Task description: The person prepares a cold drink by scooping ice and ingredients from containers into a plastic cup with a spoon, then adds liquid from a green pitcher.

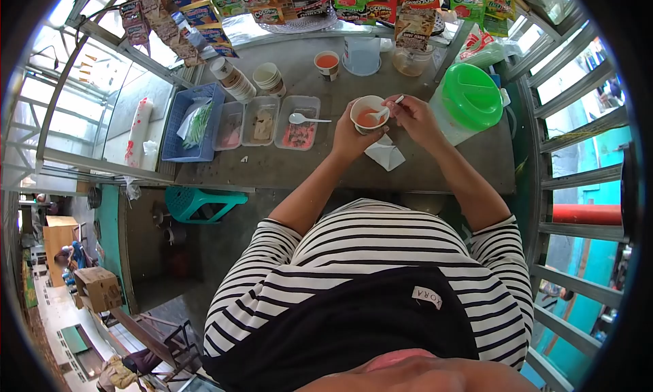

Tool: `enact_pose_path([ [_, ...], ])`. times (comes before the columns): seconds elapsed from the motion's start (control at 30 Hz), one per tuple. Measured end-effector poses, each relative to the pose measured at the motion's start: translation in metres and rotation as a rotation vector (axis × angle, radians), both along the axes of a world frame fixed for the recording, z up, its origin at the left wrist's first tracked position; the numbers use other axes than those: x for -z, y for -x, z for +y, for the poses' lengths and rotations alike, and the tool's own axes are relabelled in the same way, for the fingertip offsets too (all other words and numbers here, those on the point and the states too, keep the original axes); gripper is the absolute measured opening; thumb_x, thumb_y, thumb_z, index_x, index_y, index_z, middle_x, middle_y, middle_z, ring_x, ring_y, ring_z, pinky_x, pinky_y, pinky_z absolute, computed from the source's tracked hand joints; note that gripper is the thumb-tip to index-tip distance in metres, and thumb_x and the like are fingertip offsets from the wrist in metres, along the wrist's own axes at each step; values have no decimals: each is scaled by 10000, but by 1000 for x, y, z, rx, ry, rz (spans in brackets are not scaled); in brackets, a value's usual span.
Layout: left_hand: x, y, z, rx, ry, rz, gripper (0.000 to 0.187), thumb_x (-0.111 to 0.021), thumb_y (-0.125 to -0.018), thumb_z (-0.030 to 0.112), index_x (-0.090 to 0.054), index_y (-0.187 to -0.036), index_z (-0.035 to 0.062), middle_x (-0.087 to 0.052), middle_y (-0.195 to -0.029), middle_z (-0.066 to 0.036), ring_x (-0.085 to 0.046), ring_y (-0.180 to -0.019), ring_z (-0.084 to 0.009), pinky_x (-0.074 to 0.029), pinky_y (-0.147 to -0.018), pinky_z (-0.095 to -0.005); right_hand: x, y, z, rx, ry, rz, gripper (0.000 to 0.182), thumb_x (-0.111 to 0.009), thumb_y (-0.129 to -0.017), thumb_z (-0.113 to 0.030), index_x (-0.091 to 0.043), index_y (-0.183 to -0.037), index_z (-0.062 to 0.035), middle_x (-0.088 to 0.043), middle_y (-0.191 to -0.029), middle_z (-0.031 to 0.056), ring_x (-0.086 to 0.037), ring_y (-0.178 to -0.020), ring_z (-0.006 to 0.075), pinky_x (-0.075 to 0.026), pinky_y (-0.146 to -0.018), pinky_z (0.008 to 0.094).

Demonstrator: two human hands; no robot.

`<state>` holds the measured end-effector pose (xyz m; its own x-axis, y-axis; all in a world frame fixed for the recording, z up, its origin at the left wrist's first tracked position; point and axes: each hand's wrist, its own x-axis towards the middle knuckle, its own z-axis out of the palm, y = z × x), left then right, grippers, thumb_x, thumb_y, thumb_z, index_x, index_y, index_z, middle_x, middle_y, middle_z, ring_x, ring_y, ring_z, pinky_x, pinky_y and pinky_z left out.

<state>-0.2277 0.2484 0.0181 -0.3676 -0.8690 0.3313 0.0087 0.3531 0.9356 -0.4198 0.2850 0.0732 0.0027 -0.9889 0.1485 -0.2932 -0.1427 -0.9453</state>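
Observation:
My left hand (354,135) is wrapped around a paper cup (368,100) with orange-red liquid inside, above the table. In my right hand (416,123) is a white plastic spoon (382,112), pinched by its handle, its bowl down in the cup. A crumpled white paper or napkin (386,155) lies just below the hands. To the left, a clear tub (308,104) holds pink and dark bits, with another white spoon (309,120) across it. A second paper cup (327,66) of orange-red drink stands farther back.
A green-lidded container (471,96) stands right of my right hand. At the back are a clear pitcher (361,59) and stacked paper cups (233,81). A blue basket (197,123) sits on the left. Drink sachets (352,1) hang overhead; a teal stool (204,203) is below.

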Motion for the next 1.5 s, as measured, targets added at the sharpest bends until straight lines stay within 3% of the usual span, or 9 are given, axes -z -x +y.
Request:
enact_pose_path([
  [0.17, 56, 1, 9, 38, -42, -7, 658, -881, -702, 202, -556, -1252, 41, -648, -1179, -101, -633, -1089, -201, -496, -951, -350, 28, 4, 4, 17, 174, 180, 156, -668, -927, -100, -725, -1052, -26, -697, -874, 97, -590, -676, 134, -485, -635, 281],
  [0.27, 82, -4, 19, 25, -69, -155, 677, -882, -685, 226, -551, -1248, 49, -648, -1149, -121, -650, -1077, -282, -504, -928, -367, 48, -4, 17, -57, 221, 292, 160, -661, -902, -90, -729, -1042, -53, -705, -955, 159, -686, -808, 299, -533, -724, 365],
  [0.37, 95, -8, 24, -6, -92, -177, 672, -868, -686, 224, -550, -1251, 46, -637, -1164, -126, -639, -1097, -296, -498, -937, -378, 55, -12, 27, -114, 199, 358, 173, -639, -901, -96, -722, -1047, -53, -709, -961, 159, -690, -881, 340, -542, -770, 404],
  [0.67, 113, -9, 25, -42, 64, -227, 683, -850, -656, 230, -551, -1241, 43, -617, -1155, -160, -603, -1124, -361, -481, -964, -425, 65, -23, 31, -136, 336, 697, 119, -622, -884, -160, -695, -909, -69, -694, -838, 116, -652, -826, 297, -491, -770, 423],
  [0.97, 110, -14, 22, 15, 191, -364, 631, -788, -712, 256, -570, -1261, 34, -603, -1223, -210, -584, -1148, -399, -464, -981, -436, 86, -32, 28, 148, 273, 605, 139, -605, -925, -217, -672, -919, -96, -699, -829, 81, -635, -867, 270, -412, -820, 445],
  [1.1, 128, -24, 13, 107, 249, -304, 631, -743, -724, 223, -550, -1290, 23, -597, -1237, -217, -573, -1178, -398, -452, -1004, -432, 86, -22, 28, 148, 326, 703, 117, -614, -920, -209, -669, -930, -106, -698, -824, 70, -637, -853, 266, -404, -829, 439],
  [1.17, 127, -25, 16, 131, 90, -289, 735, -763, -698, 250, -495, -1332, -7, -580, -1264, -233, -550, -1206, -415, -437, -1034, -454, 89, -25, 30, 160, 362, 671, 108, -621, -916, -196, -667, -917, -98, -696, -818, 72, -641, -864, 257, -396, -846, 427],
  [1.3, 115, -26, 21, 139, 28, -278, 739, -770, -693, 244, -492, -1330, -6, -578, -1263, -234, -549, -1202, -420, -437, -1034, -454, 88, -31, 38, 153, 280, 616, 98, -627, -905, -180, -673, -910, -94, -697, -820, 67, -643, -894, 247, -396, -851, 419],
  [1.5, 119, -21, 23, 30, 138, -374, 761, -833, -660, 277, -515, -1297, 9, -591, -1235, -224, -562, -1190, -403, -448, -1020, -455, 87, -17, 42, 55, 334, 611, 117, -612, -913, -163, -691, -941, -82, -713, -891, 78, -643, -928, 264, -407, -862, 419],
])
